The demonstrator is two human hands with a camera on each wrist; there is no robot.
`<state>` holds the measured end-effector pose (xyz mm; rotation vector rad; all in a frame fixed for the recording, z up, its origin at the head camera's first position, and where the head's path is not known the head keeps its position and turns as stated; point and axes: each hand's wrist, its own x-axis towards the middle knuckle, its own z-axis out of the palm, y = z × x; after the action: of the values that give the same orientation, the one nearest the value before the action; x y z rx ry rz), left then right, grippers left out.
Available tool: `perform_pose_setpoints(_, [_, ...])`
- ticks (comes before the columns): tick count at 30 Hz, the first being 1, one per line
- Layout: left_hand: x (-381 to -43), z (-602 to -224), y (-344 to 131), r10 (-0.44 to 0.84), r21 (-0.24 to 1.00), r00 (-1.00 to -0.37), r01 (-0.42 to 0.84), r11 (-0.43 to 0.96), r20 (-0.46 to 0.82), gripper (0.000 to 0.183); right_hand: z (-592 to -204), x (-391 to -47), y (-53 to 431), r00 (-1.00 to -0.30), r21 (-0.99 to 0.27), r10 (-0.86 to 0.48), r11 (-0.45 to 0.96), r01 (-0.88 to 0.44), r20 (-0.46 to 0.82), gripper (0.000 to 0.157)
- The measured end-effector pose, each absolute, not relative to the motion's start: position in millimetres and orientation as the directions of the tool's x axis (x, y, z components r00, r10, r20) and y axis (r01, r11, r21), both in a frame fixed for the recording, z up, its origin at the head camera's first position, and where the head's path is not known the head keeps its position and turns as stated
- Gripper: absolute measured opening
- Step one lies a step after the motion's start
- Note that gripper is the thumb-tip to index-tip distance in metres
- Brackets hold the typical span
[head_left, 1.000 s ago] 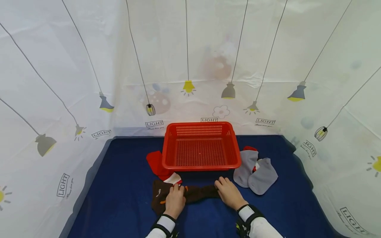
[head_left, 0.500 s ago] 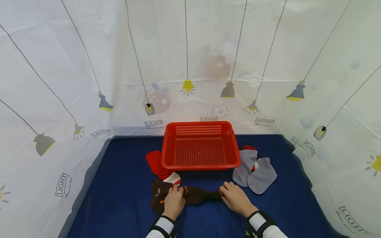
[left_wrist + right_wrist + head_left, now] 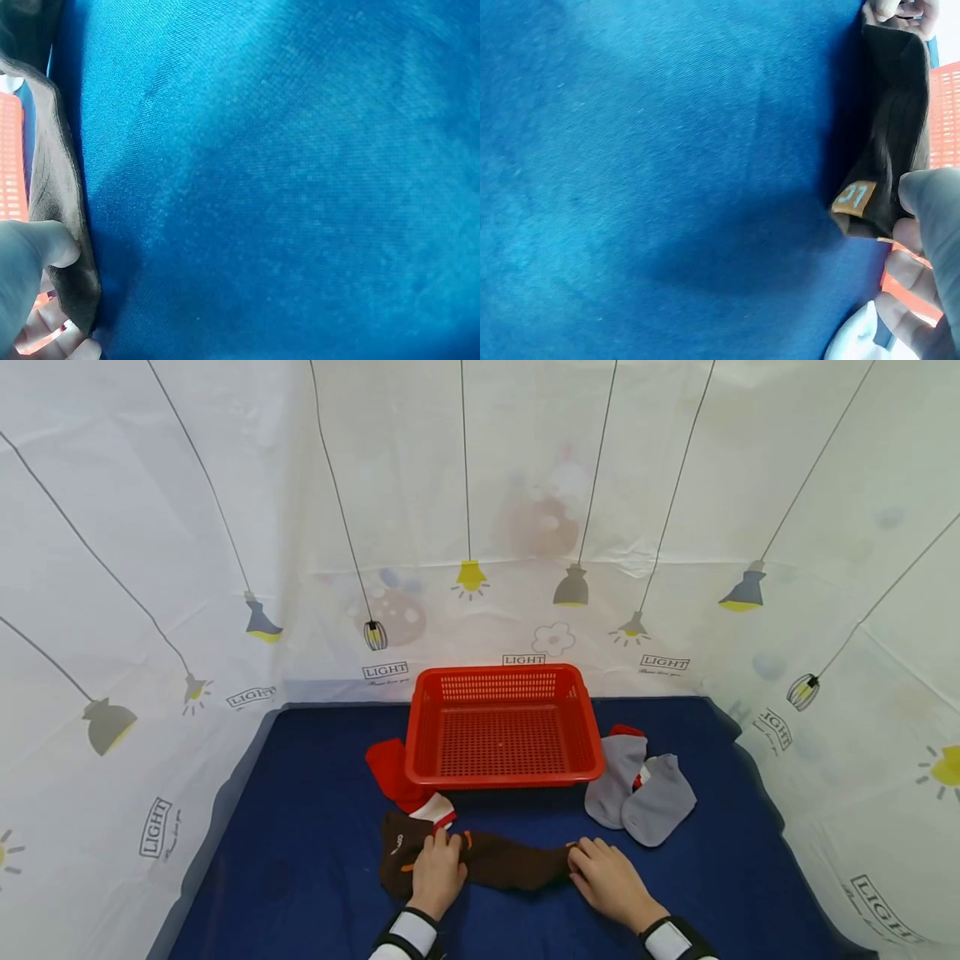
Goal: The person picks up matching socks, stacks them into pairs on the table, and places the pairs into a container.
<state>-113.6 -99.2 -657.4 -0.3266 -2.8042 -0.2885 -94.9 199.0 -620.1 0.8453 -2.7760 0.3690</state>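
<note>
A brown sock (image 3: 517, 862) stretches sideways between the two hands in front of the red basket. My left hand (image 3: 438, 870) pinches it near its left part; thumb and fingers close round the cloth in the left wrist view. My right hand (image 3: 611, 881) grips the other end, where an orange patch (image 3: 853, 198) with pale marks shows in the right wrist view. Left of the left hand, brown knit cloth (image 3: 397, 847) with white lettering and an orange spot lies on the blue cloth. The left fingers hide where this piece and the stretched sock meet.
Behind the hands stands a red plastic basket (image 3: 505, 781) with a perforated bottom. A red sock (image 3: 387, 768) with a white and red end (image 3: 435, 810) lies at its left. Grey socks (image 3: 660, 802) lie at its right on the blue cloth (image 3: 300, 810).
My right hand has moved right and a little towards the body. The brown sock between the hands is drawn out longer and looks flatter and wider. My left hand has stayed nearly in place.
</note>
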Motion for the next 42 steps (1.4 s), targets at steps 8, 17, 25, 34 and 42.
perform_pose_setpoints(8, [-112.3, -656.5, -99.8, 0.195, 0.158, -0.929, 0.254, 0.954, 0.314, 0.034, -625.5, -94.4, 202.0, -0.862, -0.204, -0.465, 0.84, -0.502, 0.203, 0.025])
perform_pose_setpoints(17, [-114.9, -654.2, -101.7, 0.202, 0.156, -0.93, 0.259, 0.953, 0.308, 0.033, -627.1, -98.6, 192.1, -0.914, -0.3, -0.331, 0.87, -0.392, 0.233, 0.025])
perform_pose_setpoints(25, [-111.6, -646.8, -98.1, 0.189, 0.172, -0.923, 0.257, 0.951, 0.336, 0.032, -634.2, -92.6, 180.8, -0.959, -0.334, -0.274, 0.899, -0.283, 0.075, 0.032])
perform_pose_setpoints(34, [-109.3, -651.9, -99.1, 0.163, 0.212, -0.95, 0.223, 0.952, 0.268, 0.031, -639.4, -91.9, 172.7, -0.964, -0.364, -0.256, 0.894, -0.262, 0.065, 0.035])
perform_pose_setpoints(42, [-109.4, -656.1, -97.4, 0.15, 0.212, -0.953, 0.209, 0.955, 0.264, 0.033, -644.9, -92.6, 167.6, -0.956, -0.405, -0.267, 0.866, -0.294, 0.122, 0.034])
